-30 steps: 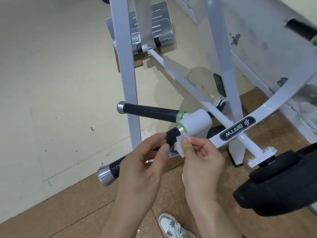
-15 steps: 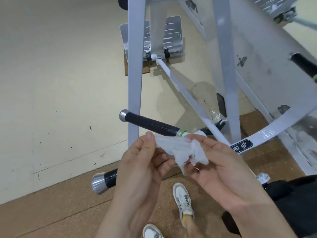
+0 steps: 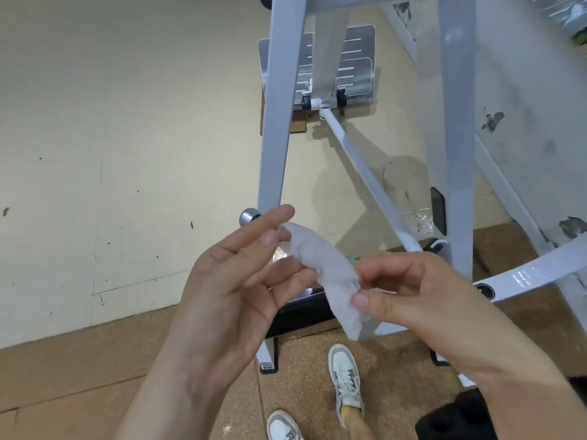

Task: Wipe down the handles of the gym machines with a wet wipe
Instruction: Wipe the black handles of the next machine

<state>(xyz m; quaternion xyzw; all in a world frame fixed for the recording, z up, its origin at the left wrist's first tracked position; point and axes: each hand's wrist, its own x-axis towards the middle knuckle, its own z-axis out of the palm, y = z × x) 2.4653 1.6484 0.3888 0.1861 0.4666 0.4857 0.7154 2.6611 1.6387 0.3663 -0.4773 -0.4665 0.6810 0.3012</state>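
Beside a white gym machine point(image 3: 273, 138), the left hand point(image 3: 228, 290) & right hand point(image 3: 428, 300) each pinch one end of the wet wipe point(image 3: 324, 268), stretched btwn them in mid-air, touching no metal. Step looks like prepping the wipe; next move prob. calls for wrapping it round the handle point(image 3: 247, 217), seen only at its chrome-capped end just beyond the left hand.

Two hands: left hand point(image 3: 222, 296), right hand point(image 3: 428, 300); one wet wipe point(image 3: 324, 265); two shoes point(image 3: 346, 382); one footplate point(image 3: 359, 68)
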